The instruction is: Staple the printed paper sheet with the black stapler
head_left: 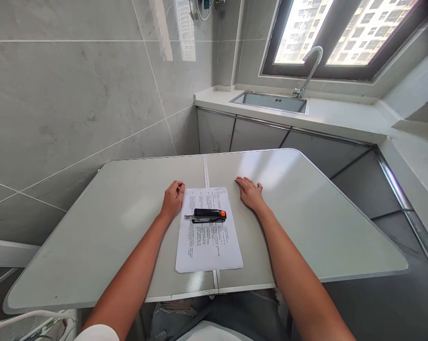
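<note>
Fingers of the left hand (pixel 172 198) are curled in loosely at the paper's left edge; whether they pinch it, I cannot tell. Those of the right hand (pixel 250 193) lie nearly straight and slightly parted, thumb a little out, holding nothing, palm down.

Beyond the left fingers and to their left rises the grey wall (pixel 75 94). Under both sets of fingers spreads the pale table (pixel 129 208), its seam (pixel 206 171) running between them. Past the right fingers, farther off and to the right, stands the counter (pixel 349 111), with the window (pixel 327 40) above it and the sink (pixel 271 102) and tap (pixel 311 71) set in it.

Printed paper (pixel 203 258) lies between the hands, just beside the left fingers and apart from the right ones, reaching from about level with them toward the body. Smallest is the black stapler (pixel 209 214), flat across the paper, nearer the body than either set of fingertips. Its metal end points left, close to the left hand; its orange-marked end faces right, well short of the right fingers.
</note>
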Demonstrator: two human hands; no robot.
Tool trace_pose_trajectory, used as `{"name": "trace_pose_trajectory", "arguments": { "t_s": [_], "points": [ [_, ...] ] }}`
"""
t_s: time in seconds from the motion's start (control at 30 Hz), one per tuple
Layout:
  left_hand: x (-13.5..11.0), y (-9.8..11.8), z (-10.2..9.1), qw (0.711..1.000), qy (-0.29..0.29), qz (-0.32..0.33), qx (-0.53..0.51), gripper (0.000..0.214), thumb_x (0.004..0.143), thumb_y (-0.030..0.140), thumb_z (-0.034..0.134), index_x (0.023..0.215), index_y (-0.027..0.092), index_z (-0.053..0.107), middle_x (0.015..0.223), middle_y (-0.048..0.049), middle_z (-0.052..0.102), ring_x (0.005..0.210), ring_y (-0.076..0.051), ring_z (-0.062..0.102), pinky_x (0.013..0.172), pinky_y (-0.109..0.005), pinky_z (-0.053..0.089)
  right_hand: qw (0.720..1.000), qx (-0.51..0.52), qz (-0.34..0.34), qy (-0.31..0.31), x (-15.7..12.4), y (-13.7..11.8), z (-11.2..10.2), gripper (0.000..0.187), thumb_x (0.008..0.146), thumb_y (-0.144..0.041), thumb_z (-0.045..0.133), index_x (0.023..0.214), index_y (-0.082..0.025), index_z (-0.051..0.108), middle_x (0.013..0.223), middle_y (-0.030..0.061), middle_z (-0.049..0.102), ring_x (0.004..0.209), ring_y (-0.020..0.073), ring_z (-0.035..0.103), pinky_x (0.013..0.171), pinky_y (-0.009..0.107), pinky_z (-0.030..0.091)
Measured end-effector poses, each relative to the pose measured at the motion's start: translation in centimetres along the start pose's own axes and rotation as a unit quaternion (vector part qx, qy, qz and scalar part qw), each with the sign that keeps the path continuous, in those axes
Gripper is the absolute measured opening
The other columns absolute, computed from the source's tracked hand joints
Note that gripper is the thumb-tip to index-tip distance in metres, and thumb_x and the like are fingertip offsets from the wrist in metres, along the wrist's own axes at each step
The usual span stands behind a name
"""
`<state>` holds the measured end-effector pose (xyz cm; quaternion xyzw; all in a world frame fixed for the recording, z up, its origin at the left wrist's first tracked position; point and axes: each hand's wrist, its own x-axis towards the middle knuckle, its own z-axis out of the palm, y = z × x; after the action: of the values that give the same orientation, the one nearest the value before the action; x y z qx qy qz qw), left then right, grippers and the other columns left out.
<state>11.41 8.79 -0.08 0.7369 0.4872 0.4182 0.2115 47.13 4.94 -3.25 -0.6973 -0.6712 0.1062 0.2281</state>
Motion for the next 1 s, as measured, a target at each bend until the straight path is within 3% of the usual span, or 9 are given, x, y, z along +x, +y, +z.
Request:
{"name": "trace_pose_trajectory", "arguments": {
  "t_s": [0.13,0.27,0.33,0.43,0.57,0.67,0.83,0.9,1.0],
  "points": [
    [-0.2,0.1,0.2,0.995,-0.033,-0.017,-0.093,0.028,0.108,0.041,0.044,0.089,0.023,0.052,0.075,0.0017,0.051,0.065,-0.014,0.044,0.064,-0.029,0.037,1.000,-0.011,0.010,0.021,0.1,0.0,0.1,0.055,0.099,-0.014,0.038,0.146,-0.031,0.060,0.160,0.0071,0.053,0.149,0.0311,0.045,0.119,0.075,0.023],
    [0.0,-0.6,0.3,0.990,-0.032,-0.039,-0.132,0.039,0.108,0.052,0.043,0.083,0.023,0.047,0.069,0.0035,0.041,0.061,-0.014,0.037,0.062,-0.029,0.033,0.995,0.011,-0.006,0.102,0.1,-0.4,-0.1,0.048,0.096,-0.012,0.042,0.133,-0.027,0.069,0.147,0.0099,0.063,0.136,0.0313,0.054,0.113,0.064,0.038],
    [0.0,-0.7,0.4,0.988,-0.039,-0.044,-0.145,0.043,0.107,0.056,0.044,0.082,0.022,0.048,0.068,0.0033,0.040,0.061,-0.014,0.036,0.062,-0.029,0.033,0.991,0.032,-0.036,0.122,0.0,-0.7,-0.2,0.042,0.095,-0.011,0.042,0.121,-0.025,0.074,0.136,0.0101,0.068,0.126,0.0307,0.059,0.106,0.058,0.045],
    [0.1,-0.5,0.3,0.987,-0.054,-0.045,-0.147,0.045,0.107,0.058,0.044,0.084,0.021,0.056,0.067,0.0029,0.042,0.062,-0.014,0.037,0.062,-0.030,0.032,0.986,0.067,-0.111,0.106,-0.2,-1.3,-0.3,0.036,0.095,-0.010,0.046,0.105,-0.024,0.077,0.122,0.0091,0.072,0.114,0.0299,0.061,0.099,0.053,0.049],
    [0.1,-0.1,0.2,0.988,-0.065,-0.044,-0.132,0.044,0.105,0.056,0.051,0.084,0.020,0.063,0.070,0.0019,0.049,0.064,-0.014,0.041,0.062,-0.030,0.034,0.962,0.156,-0.194,0.113,-0.9,-3.1,-0.9,0.026,0.101,-0.020,0.052,0.104,-0.026,0.077,0.106,0.0085,0.072,0.102,0.0282,0.061,0.093,0.048,0.053],
    [0.1,0.0,0.3,0.989,-0.062,-0.030,-0.130,0.037,0.101,0.053,0.060,0.087,0.020,0.070,0.079,-0.0003,0.058,0.070,-0.015,0.049,0.066,-0.030,0.039,0.932,0.235,-0.271,0.056,-1.9,-5.3,-1.4,0.023,0.105,-0.035,0.057,0.116,-0.027,0.075,0.109,0.0091,0.071,0.103,0.0277,0.063,0.093,0.047,0.054],
    [0.2,0.1,0.3,0.992,-0.055,0.006,-0.109,0.027,0.098,0.044,0.066,0.106,0.022,0.081,0.093,-0.0036,0.068,0.070,-0.014,0.053,0.068,-0.031,0.045,0.865,0.280,-0.398,-0.125,-3.4,-8.8,-0.6,0.049,0.098,-0.056,0.068,0.136,-0.025,0.067,0.123,0.0118,0.069,0.115,0.0288,0.063,0.102,0.046,0.053],
    [0.3,0.1,0.3,0.993,-0.056,0.006,-0.108,0.027,0.098,0.043,0.066,0.106,0.023,0.081,0.095,-0.0041,0.068,0.068,-0.013,0.053,0.067,-0.031,0.046,0.869,0.247,-0.399,-0.158,-3.9,-9.6,0.0,0.057,0.093,-0.056,0.076,0.139,-0.024,0.064,0.120,0.0116,0.070,0.113,0.0287,0.064,0.100,0.045,0.053],
    [0.4,-0.1,0.3,0.993,-0.046,0.005,-0.106,0.026,0.097,0.044,0.067,0.103,0.024,0.082,0.103,-0.0055,0.067,0.074,-0.014,0.057,0.067,-0.030,0.048,0.898,0.216,-0.357,-0.141,-4.5,-10.0,0.8,0.041,0.096,-0.043,0.074,0.132,-0.024,0.067,0.110,0.0095,0.073,0.103,0.0258,0.067,0.092,0.041,0.055]
  ]
}}
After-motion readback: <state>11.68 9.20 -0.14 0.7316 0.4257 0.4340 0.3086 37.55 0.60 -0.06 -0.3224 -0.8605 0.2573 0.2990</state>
